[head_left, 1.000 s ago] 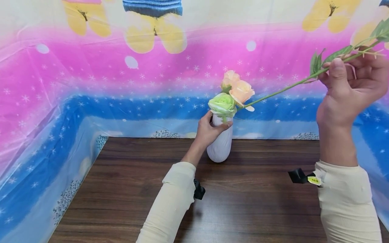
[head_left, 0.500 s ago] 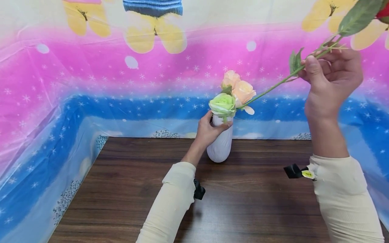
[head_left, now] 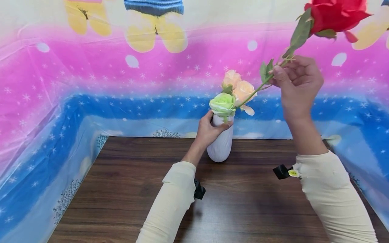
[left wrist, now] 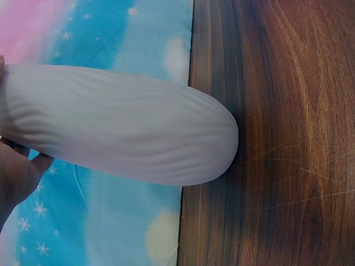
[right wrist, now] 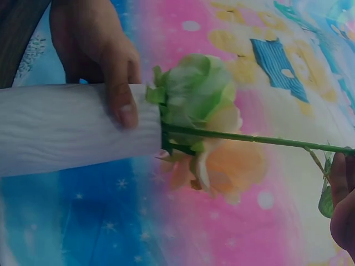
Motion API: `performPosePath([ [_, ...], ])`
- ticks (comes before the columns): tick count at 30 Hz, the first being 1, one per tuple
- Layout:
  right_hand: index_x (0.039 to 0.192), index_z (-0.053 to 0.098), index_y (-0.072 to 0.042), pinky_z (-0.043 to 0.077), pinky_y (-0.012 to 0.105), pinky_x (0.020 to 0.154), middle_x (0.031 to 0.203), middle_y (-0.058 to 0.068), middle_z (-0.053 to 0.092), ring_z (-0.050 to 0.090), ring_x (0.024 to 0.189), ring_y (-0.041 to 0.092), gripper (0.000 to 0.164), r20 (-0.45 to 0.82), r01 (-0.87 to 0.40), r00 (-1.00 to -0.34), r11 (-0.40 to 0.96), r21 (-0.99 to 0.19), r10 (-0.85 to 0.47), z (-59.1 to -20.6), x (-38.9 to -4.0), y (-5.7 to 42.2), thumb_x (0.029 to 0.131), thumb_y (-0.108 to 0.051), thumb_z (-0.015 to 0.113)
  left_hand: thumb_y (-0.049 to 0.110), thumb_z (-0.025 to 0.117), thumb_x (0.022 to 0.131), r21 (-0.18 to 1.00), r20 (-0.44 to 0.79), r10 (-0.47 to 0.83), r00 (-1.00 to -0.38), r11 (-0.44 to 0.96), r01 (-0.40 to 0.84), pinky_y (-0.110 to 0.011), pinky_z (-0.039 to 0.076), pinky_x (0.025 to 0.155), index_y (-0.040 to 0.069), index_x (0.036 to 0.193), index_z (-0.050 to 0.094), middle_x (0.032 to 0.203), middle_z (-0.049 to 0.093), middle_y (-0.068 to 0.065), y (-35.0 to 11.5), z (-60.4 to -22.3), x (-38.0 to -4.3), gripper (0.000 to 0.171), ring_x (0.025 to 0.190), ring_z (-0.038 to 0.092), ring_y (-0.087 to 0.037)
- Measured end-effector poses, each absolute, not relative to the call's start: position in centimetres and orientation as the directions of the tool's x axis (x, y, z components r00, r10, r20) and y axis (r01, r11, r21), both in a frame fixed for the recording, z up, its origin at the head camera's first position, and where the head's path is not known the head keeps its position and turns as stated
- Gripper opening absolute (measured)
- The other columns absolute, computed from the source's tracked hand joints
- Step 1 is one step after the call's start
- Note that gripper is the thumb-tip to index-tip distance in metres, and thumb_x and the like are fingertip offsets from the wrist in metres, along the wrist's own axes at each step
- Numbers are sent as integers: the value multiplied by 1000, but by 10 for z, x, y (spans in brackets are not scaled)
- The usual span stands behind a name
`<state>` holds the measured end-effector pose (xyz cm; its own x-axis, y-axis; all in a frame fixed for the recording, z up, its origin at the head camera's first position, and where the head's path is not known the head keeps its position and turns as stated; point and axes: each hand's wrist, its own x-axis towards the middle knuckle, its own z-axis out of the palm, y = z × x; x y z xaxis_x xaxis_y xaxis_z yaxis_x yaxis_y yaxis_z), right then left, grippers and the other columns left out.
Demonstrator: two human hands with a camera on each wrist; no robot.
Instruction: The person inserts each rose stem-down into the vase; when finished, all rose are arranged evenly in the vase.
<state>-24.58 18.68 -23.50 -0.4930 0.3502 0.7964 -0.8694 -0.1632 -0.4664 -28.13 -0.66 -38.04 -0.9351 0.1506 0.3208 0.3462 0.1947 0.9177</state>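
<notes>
A white ribbed vase [head_left: 219, 145] stands upright on the table, and my left hand [head_left: 211, 130] grips it just below the mouth. Out of its mouth rise a green rose [head_left: 223, 104] and peach roses [head_left: 244, 91]. My right hand [head_left: 299, 84] pinches the stem of a red rose [head_left: 337, 17] up and to the right of the vase. That stem slants down to the vase mouth; in the right wrist view the green stem [right wrist: 238, 136] enters at the rim beside the green rose. The left wrist view shows the vase's rounded base [left wrist: 216, 138] at the tabletop.
The dark wooden table [head_left: 146, 175] ends at a printed cloth backdrop [head_left: 170, 77] close behind the vase. The cloth also runs along the left and right sides. A small black device [head_left: 199, 189] sits on the left sleeve, another black piece [head_left: 281, 172] on the right.
My right hand has moved left, bringing the red rose's bloom into view and its stem steeper, with less stem showing above the vase. The left hand and vase have stayed in place.
</notes>
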Motion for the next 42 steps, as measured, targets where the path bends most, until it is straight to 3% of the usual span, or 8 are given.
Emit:
performPosePath([
  [14, 106, 72, 0, 61, 21, 74, 92, -2, 80, 76, 79, 8, 20, 807, -821, -570, -103, -561, 155, -273, -257, 170, 88, 9, 72, 28, 82, 87, 925, 303, 156, -940, 191, 329, -45, 56, 101, 15, 139, 56, 133, 64, -9, -7, -380, -280, 59, 119, 67, -27],
  [20, 102, 71, -6, 61, 20, 72, 90, -13, 78, 75, 79, 1, 26, 806, -812, -582, -35, -582, 103, -290, -263, 164, 87, 15, 69, 25, 83, 87, 924, 308, 151, -939, 186, 333, -44, 56, 100, 13, 137, 56, 130, 66, -11, -6, -380, -280, 58, 117, 67, -28],
  [24, 101, 65, 13, 60, 19, 71, 89, -13, 77, 74, 78, 1, 16, 805, -807, -587, 9, -590, 86, -301, -268, 162, 88, 9, 72, 25, 83, 87, 921, 316, 156, -936, 187, 342, -43, 56, 100, 12, 137, 57, 129, 66, -11, -6, -381, -280, 58, 117, 68, -28],
  [30, 101, 58, 23, 60, 18, 70, 86, -6, 77, 72, 75, 1, 46, 782, -782, -619, 36, -622, 65, -314, -271, 161, 88, -16, 79, 24, 83, 86, 922, 320, 156, -935, 176, 345, -44, 57, 99, 12, 138, 56, 130, 66, -12, -7, -380, -280, 60, 116, 68, -28],
  [33, 101, 57, 24, 60, 18, 71, 85, -12, 75, 72, 75, -1, 41, 769, -769, -635, 37, -638, 70, -317, -272, 159, 89, -10, 77, 24, 82, 86, 921, 321, 160, -933, 176, 347, -44, 57, 99, 12, 139, 55, 131, 65, -12, -7, -380, -280, 60, 116, 68, -29],
  [38, 101, 58, 21, 59, 16, 72, 85, -23, 71, 69, 75, -5, 20, 765, -758, -642, 104, -644, 54, -317, -272, 154, 89, 10, 69, 25, 81, 88, 924, 315, 165, -935, 169, 342, -44, 56, 100, 13, 140, 55, 132, 65, -11, -7, -380, -280, 60, 117, 68, -28],
  [42, 100, 59, 21, 59, 15, 72, 85, -25, 70, 69, 75, -6, 16, 763, -753, -646, 131, -645, 40, -315, -273, 152, 88, 16, 68, 26, 81, 88, 926, 310, 165, -936, 171, 337, -44, 56, 100, 13, 141, 54, 132, 65, -10, -8, -380, -280, 60, 117, 68, -28],
])
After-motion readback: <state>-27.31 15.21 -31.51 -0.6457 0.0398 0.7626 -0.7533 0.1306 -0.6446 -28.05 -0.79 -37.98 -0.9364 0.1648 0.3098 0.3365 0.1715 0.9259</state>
